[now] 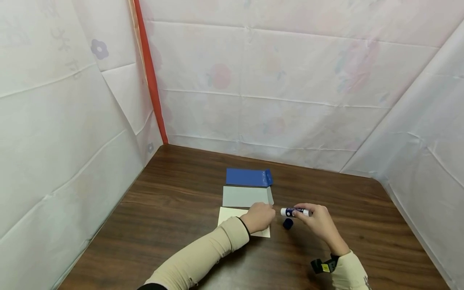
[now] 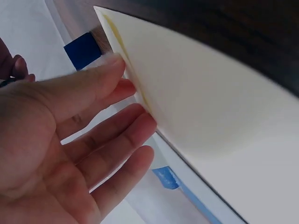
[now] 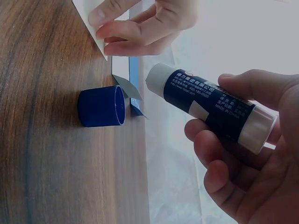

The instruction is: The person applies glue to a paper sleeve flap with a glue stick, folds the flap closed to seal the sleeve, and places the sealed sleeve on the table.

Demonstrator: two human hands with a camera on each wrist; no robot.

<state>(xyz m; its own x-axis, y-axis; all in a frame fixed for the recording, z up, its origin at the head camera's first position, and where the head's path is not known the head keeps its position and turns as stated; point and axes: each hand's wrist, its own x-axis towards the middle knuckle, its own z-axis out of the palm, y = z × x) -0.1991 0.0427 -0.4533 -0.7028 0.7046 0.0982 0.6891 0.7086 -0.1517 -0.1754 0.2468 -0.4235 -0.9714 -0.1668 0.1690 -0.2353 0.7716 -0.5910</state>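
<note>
My left hand pinches the right-hand edge of a cream envelope, with a yellowish strip along that edge in the left wrist view. The hand covers much of the envelope in the head view. Between the thumb and fingers of my right hand is a glue stick with a white body and dark blue label. It is uncapped and held sideways, its white end towards the left hand. Its dark blue cap lies on its side on the table, close below the stick.
Beyond the cream envelope lie a pale grey-green envelope and a blue envelope, their flaps at the right. The brown wood-grain table is bounded by white printed sheets at the back and sides.
</note>
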